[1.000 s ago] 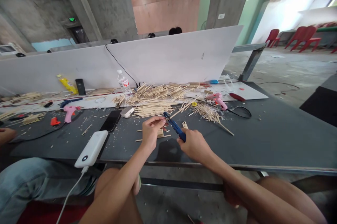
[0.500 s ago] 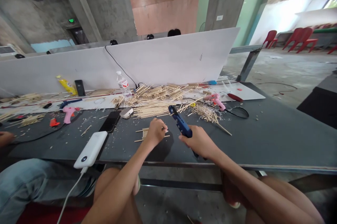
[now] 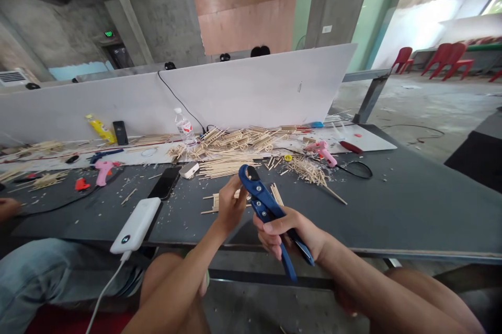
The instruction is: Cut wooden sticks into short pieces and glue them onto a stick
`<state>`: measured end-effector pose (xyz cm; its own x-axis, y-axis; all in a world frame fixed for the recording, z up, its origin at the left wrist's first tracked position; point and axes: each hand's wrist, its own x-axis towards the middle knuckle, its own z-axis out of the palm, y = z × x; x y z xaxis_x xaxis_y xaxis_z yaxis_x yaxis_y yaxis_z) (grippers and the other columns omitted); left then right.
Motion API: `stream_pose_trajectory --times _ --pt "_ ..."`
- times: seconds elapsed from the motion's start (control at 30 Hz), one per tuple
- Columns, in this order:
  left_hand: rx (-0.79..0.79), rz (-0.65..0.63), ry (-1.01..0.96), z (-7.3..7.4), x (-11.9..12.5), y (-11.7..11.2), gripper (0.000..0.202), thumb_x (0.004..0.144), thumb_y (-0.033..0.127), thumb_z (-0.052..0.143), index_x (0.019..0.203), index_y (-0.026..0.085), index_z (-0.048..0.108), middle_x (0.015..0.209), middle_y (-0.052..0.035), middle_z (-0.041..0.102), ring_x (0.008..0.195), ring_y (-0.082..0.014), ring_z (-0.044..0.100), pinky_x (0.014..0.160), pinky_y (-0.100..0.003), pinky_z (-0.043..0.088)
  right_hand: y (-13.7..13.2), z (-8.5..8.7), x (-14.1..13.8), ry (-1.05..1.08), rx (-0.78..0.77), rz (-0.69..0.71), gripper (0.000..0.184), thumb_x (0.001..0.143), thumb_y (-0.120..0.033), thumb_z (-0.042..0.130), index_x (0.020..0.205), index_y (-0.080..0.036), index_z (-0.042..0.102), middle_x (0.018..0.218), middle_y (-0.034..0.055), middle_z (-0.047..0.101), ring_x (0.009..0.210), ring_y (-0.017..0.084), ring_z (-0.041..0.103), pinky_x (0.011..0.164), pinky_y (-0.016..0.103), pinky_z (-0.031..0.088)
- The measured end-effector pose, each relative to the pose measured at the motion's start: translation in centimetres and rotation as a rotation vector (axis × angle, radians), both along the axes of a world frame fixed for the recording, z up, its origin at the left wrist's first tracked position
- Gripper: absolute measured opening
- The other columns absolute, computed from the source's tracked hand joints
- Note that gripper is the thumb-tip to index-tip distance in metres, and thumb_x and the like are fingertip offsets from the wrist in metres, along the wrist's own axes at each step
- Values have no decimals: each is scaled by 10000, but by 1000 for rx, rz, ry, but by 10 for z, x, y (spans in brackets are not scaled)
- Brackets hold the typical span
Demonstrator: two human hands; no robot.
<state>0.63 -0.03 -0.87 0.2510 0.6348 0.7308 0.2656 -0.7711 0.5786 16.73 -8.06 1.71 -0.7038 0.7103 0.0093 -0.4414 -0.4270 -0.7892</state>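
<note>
My right hand is wrapped round the handles of a blue pipe cutter, which slants up and left above the table edge. The handles stand apart below my fingers. At the cutter's curved head is my left hand, its fingers bent together; whatever they pinch is hidden or too small to name. Partly covered by the left hand, a small frame of wooden sticks lies on the table. A few short sticks lie just behind the cutter.
Loose wooden sticks and stick models heap up behind my hands. Pink glue guns lie right and left. A phone, a white power bank and a bottle are leftward. Another person's hand shows at far left.
My right hand has turned the cutter and brought its head left, up against my left fingers. The cutter's handles now show spread. Short sticks behind it have come into sight.
</note>
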Motion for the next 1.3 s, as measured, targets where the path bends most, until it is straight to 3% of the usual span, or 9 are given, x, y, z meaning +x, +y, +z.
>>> stream_pose_trajectory --times 0.1,0.2,0.4,0.57,0.73,0.9,1.1,1.2,1.3 --pt "-145 -18 -110 1 -1 -9 269 948 355 463 847 165 623 743 -29 615 682 -150 556 658 -275 459 -2 -5 -5 78 -41 75 249 727 -247 692 904 -105 588 623 -7 548 552 130 582 535 250 488" --pt "-261 -48 -177 7 -2 -16 309 923 411 493 733 174 547 602 12 478 550 -112 405 528 -247 366 -4 -5 -8 122 -78 141 357 711 -270 706 993 -82 595 707 35 602 651 176 644 635 308 527" --pt "-369 -57 -209 20 -2 -24 385 868 514 540 655 195 507 568 6 435 539 -125 379 522 -269 338 -9 8 -8 165 -89 189 414 698 -269 713 1045 -76 595 743 58 628 673 191 656 662 326 535" --pt "-306 49 -253 15 -2 -35 399 869 561 508 705 206 589 553 -5 467 515 -134 396 531 -294 366 -14 14 -4 157 -95 284 380 687 -282 713 990 -80 603 704 54 644 591 173 649 600 292 528" --pt "-229 82 -259 12 -10 -46 385 846 559 530 749 207 650 580 -34 545 525 -164 468 563 -326 396 -22 20 -3 148 -79 374 423 642 -328 747 952 -84 596 619 42 633 611 213 666 689 349 534" --pt "-417 -141 -230 12 -21 -39 386 855 519 551 680 179 606 538 -2 440 490 -118 381 496 -272 334 -20 27 12 11 -1 362 399 661 -296 724 976 -85 601 687 59 659 667 219 675 715 364 533" --pt "-683 -401 -278 11 -20 -22 306 846 471 601 873 166 599 525 64 317 448 -68 253 456 -217 225 -2 20 28 -210 124 242 424 717 -277 702 1080 -80 601 861 97 670 736 197 671 769 370 522" --pt "-714 -442 -298 12 -21 -18 301 865 474 575 831 175 561 500 77 281 425 -64 219 444 -217 210 1 19 29 -223 142 257 473 707 -316 712 1101 -82 596 877 102 668 767 206 667 800 394 511" --pt "-693 -384 -262 17 -26 -15 324 897 489 520 802 180 538 484 77 283 417 -73 238 439 -215 218 1 26 33 -323 203 161 477 704 -339 726 1099 -105 599 917 101 673 801 209 660 810 386 505"
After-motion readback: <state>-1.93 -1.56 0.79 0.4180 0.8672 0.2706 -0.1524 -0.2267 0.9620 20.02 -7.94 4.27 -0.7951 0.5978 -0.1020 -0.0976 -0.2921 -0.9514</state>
